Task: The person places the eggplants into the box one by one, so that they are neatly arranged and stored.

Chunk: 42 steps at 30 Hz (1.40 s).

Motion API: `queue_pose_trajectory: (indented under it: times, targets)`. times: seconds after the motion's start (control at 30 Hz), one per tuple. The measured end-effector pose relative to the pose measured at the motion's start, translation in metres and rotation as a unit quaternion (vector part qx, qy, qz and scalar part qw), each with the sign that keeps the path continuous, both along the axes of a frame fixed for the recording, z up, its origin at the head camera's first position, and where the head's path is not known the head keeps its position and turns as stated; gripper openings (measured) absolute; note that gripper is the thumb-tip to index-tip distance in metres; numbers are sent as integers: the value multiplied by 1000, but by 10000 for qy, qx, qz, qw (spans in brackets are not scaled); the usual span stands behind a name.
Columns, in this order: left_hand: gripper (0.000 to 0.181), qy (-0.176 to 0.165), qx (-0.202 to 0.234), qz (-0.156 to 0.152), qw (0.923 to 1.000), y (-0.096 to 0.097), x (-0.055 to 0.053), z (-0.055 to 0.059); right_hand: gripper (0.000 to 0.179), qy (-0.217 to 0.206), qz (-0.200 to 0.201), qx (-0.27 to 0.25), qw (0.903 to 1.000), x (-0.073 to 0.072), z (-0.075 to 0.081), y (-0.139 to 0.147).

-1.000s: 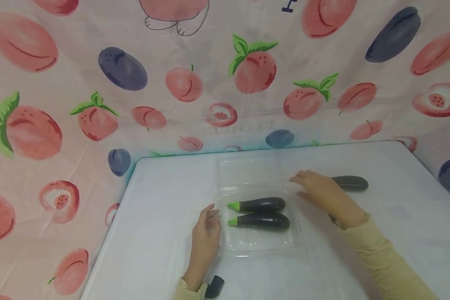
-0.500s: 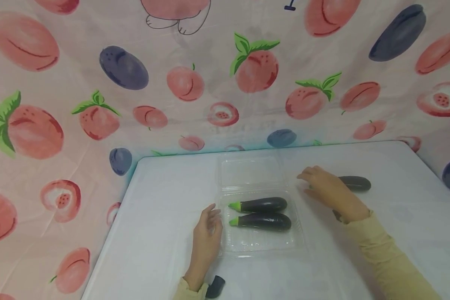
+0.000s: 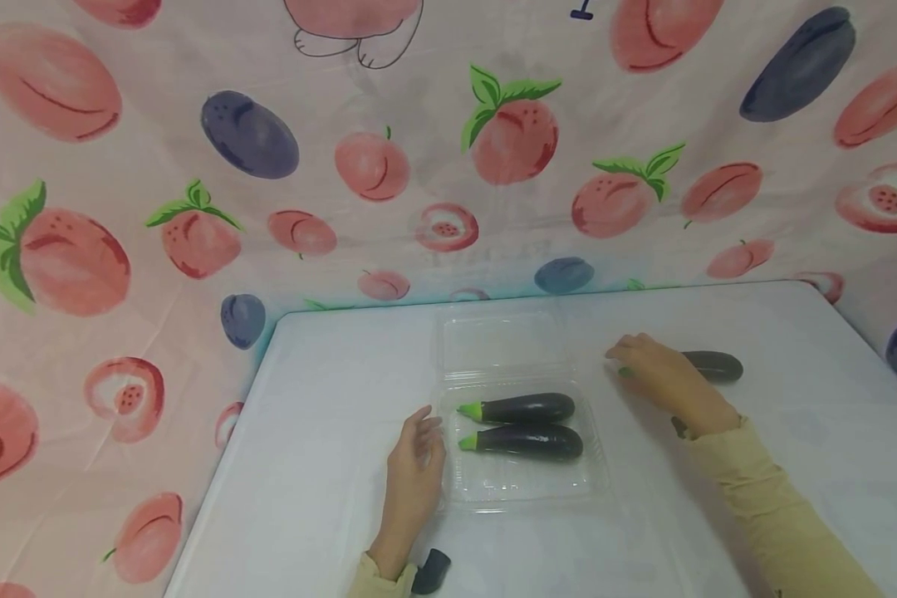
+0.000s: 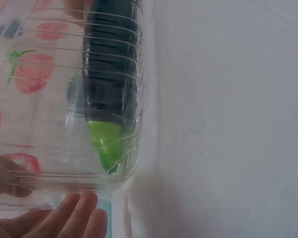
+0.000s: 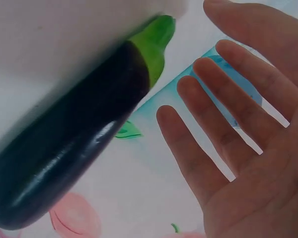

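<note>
A clear plastic clamshell box point(image 3: 519, 490) lies with its lid point(image 3: 501, 342) folded back. Two dark eggplants with green stem ends sit side by side in its base, the rear eggplant point(image 3: 531, 408) and the front eggplant point(image 3: 531, 442). My left hand point(image 3: 414, 461) is at the box's left side, fingers extended along the rim in the left wrist view. My right hand point(image 3: 661, 378) reaches over a third eggplant point(image 3: 713, 366) right of the box, partly covering it. In the right wrist view the fingers are spread, apart from that eggplant point(image 5: 74, 129), and hold nothing.
The white table point(image 3: 321, 399) carries the box and eggplants. A fruit-print cloth point(image 3: 419, 166) hangs behind and along the sides. A black device point(image 3: 431, 571) sits at the left wrist.
My right hand has moved a little to the right, away from the box and further over the third eggplant, whose green stem end now shows by the fingers. The left hand stays at the box.
</note>
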<state>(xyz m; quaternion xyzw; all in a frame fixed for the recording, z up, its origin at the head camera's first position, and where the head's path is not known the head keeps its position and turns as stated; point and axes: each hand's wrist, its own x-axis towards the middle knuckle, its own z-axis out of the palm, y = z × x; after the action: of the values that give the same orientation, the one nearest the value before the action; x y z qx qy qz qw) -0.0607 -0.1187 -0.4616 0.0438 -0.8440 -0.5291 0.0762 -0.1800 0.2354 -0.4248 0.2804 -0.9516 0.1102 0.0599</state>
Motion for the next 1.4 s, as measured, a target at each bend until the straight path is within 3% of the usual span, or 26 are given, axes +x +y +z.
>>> queue_pose_trajectory:
  times: [0.87,1.4]
  targets:
    - [41,-31,52,-9,10000,-1,0,0,19,-86,-254,311,9992,-5,-11,9]
    - [40,2,48,-9,10000,-1,0,-1,18,240,-174,265,9992,-12,-22,12]
